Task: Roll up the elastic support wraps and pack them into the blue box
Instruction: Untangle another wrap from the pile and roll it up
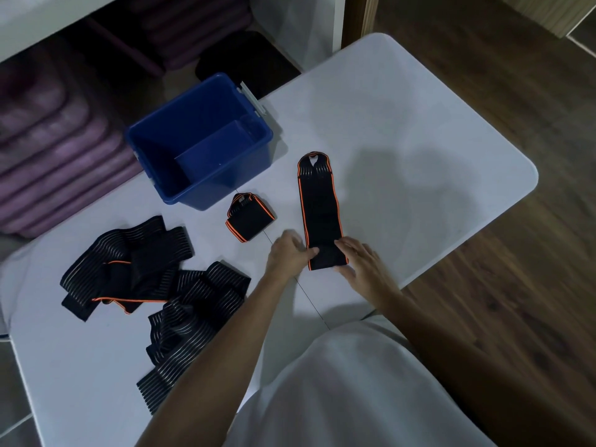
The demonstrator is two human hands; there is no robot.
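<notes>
Left hand (290,253): your thumb and fingers pinch the near-left edge of the flat wrap (321,214), right at its folded near end.
Right hand (361,261): your fingers lie fairly straight over the near-right corner of the same wrap, pressing it to the table (no curl round it that I can see).
Flat wrap: black with orange edging, laid out lengthwise away from you on the white table (403,124), near end turned over once.
Rolled wrap (249,216): finished roll, sits on the table between the flat wrap and the blue box (200,140), just beside the box's near corner, not inside.
Blue box: open, nothing black visible inside.
Loose wraps (154,291): tangled heap to your left, well apart from your hands.
</notes>
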